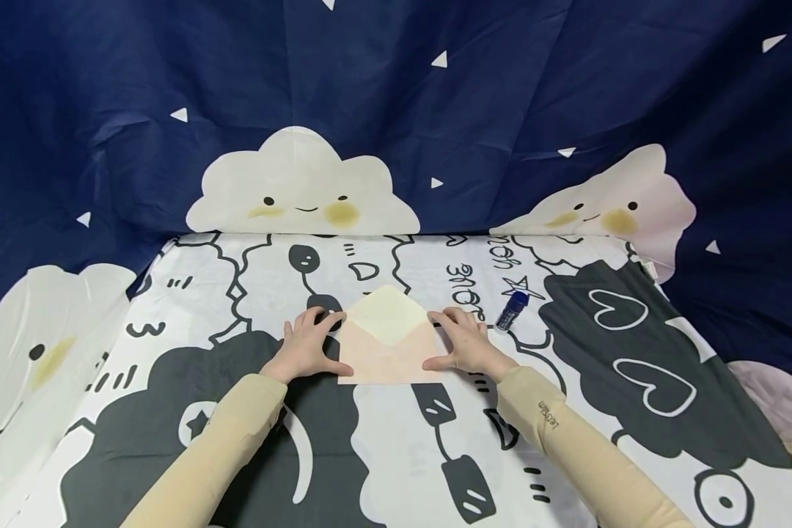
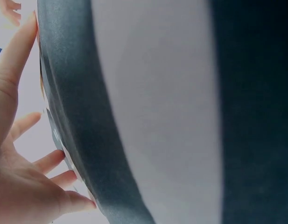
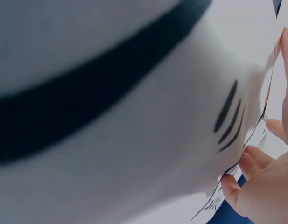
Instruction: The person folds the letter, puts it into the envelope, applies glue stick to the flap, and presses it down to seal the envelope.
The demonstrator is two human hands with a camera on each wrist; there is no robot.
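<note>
A pale pink envelope lies flat on the patterned cloth in the head view. Its cream flap points away from me, raised off the pocket. At the envelope's left side is my left hand, thumb near the lower corner and fingertips by the upper one. My right hand mirrors it along the right side. The wrist views show the left fingers and right fingers spread, with fingertips down at the cloth; little of the envelope shows there.
A small blue-capped glue stick is on the cloth beyond my right hand. White cloth with black cartoon drawings covers the work surface. Behind its far edge hangs a dark blue curtain with clouds and small white shapes.
</note>
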